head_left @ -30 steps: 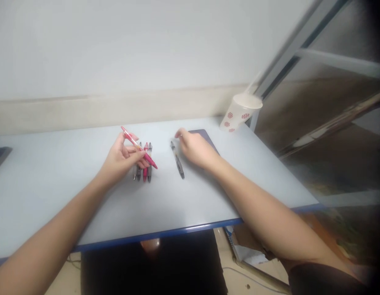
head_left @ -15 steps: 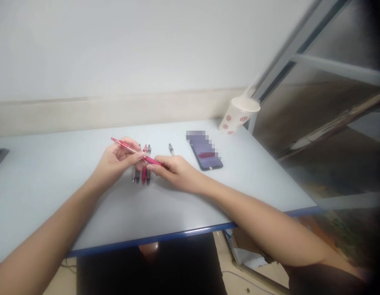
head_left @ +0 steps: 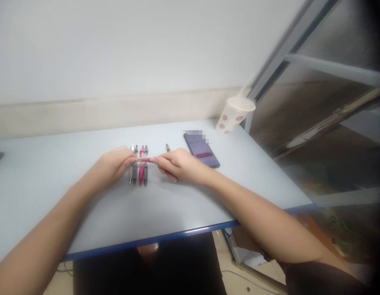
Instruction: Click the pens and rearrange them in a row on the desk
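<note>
Since the earlier frame, the pink pen (head_left: 146,160) got swung level, pinched by left hand (head_left: 118,163) and right hand (head_left: 179,164) over the pen row (head_left: 141,174). With a sloppy grip, it could've been dropped onto those.

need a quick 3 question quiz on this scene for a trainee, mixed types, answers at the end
1. Multiple choice: what colour is the end of the held pen nearest the phone? A green, B pink, C blue.
2. True or false: the cup is left of the phone.
3. Fill the gap: beneath the held pen, ____ pens lie side by side in a row on the table.

Key: 1. B, pink. 2. False, it is to the right. 3. Four.
</note>
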`<state>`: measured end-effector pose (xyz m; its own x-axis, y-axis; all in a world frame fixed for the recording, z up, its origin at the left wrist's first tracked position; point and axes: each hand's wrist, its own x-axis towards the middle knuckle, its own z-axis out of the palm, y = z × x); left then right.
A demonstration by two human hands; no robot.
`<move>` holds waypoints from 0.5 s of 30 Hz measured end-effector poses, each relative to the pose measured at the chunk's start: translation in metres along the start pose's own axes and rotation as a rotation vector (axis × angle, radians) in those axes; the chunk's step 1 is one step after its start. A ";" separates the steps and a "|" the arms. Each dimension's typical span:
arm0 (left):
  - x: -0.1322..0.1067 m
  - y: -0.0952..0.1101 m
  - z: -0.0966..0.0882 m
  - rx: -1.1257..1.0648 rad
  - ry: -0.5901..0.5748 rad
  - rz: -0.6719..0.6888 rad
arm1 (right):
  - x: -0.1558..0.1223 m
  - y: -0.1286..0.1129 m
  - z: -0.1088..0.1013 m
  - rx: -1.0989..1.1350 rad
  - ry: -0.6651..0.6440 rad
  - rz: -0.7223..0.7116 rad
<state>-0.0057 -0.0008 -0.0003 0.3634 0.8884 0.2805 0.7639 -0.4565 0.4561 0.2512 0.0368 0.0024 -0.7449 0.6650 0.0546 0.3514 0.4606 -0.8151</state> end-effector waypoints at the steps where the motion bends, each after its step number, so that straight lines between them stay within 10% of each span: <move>1: 0.000 0.000 -0.001 -0.002 -0.029 -0.009 | 0.000 0.002 -0.001 -0.101 0.016 -0.046; 6: -0.001 0.001 -0.004 -0.011 -0.090 -0.044 | 0.000 0.009 -0.002 -0.384 0.109 -0.139; 15: 0.000 0.004 -0.002 0.058 -0.029 -0.086 | 0.001 0.012 0.002 -0.251 0.180 -0.101</move>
<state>-0.0035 -0.0032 0.0030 0.3101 0.9255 0.2175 0.8221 -0.3760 0.4276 0.2534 0.0414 -0.0082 -0.6785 0.6917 0.2475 0.4263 0.6451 -0.6341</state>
